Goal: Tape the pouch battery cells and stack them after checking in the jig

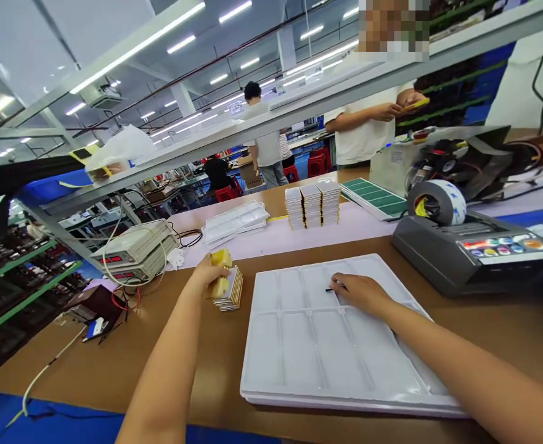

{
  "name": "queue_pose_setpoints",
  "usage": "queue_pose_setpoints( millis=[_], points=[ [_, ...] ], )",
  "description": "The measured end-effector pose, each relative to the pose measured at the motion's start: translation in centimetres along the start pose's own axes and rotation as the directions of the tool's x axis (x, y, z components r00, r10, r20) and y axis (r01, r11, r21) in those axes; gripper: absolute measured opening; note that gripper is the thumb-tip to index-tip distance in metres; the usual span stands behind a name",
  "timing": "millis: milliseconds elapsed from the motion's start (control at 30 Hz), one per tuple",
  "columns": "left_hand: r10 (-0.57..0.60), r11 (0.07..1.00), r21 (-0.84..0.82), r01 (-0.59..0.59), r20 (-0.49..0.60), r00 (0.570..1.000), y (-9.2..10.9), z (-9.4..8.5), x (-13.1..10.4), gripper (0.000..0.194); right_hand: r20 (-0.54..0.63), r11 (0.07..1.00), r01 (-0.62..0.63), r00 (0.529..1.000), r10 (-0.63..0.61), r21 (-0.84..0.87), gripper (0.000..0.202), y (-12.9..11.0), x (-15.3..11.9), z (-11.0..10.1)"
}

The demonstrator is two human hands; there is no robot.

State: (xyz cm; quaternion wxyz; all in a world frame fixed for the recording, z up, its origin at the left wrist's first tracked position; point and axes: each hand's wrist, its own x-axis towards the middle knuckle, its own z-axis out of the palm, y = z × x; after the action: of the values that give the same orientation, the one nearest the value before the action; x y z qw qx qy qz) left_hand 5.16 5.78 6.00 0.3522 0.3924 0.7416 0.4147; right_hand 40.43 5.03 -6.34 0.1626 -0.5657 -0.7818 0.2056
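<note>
A white compartmented tray [294,348] lies flat on the brown tabletop [218,376], the rim of another showing beneath it. Left of this tray, the left hand [209,274] has its grip closed around a yellow block [222,285], thumb across its face, right at a short stack of yellow-edged boards [235,296]. The right hand [358,291] is over the tray's far row of compartments, fingers curled, with a small black item [329,290] at the fingertips; I cannot tell whether that grip pinches it or merely sits beside it. Beyond the tray stand three taller stacks of similar boards [312,205], with a pile of white trays [234,223] to their left and a green panel [373,196] to their right. Right of the tray, a tape roll [456,203] stands on a dark grey machine [468,253]. Far left of the tray are two stacked instruments [135,250] with red displays. Beyond the tray and to its right, a co-worker [361,142] holds a flat yellow piece [416,106].
</note>
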Motion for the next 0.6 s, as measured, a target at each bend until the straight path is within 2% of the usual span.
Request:
queue_pose_setpoints(
  millis=[133, 267, 433, 600],
  points=[
    [0.002, 0.934, 0.357, 0.025, -0.076, 0.997, -0.5, 1.4, 2.0, 0.050, -0.003, 0.999, 0.030, 1.000, -0.030, 0.021, 0.028, 0.3, 0.2, -0.3],
    [0.031, 0.814, 0.579, 0.046, -0.123, 0.992, -0.9, 1.9, 3.3, 0.053, -0.025, 0.998, 0.053, 0.998, -0.053, 0.015, 0.029, 0.5, 0.4, -0.2],
    [-0.011, 0.746, 0.662, 0.069, -0.092, 0.996, -0.5, 2.0, 3.3, 0.040, -0.010, 0.999, 0.034, 0.999, -0.034, 0.032, 0.031, 0.6, 0.5, -0.3],
    [0.027, 0.735, 0.671, 0.098, -0.174, 0.984, 0.4, 2.5, 2.5, 0.038, 0.009, 0.997, 0.036, 0.999, -0.037, 0.066, 0.031, 0.8, 0.1, -0.3]
  ],
)
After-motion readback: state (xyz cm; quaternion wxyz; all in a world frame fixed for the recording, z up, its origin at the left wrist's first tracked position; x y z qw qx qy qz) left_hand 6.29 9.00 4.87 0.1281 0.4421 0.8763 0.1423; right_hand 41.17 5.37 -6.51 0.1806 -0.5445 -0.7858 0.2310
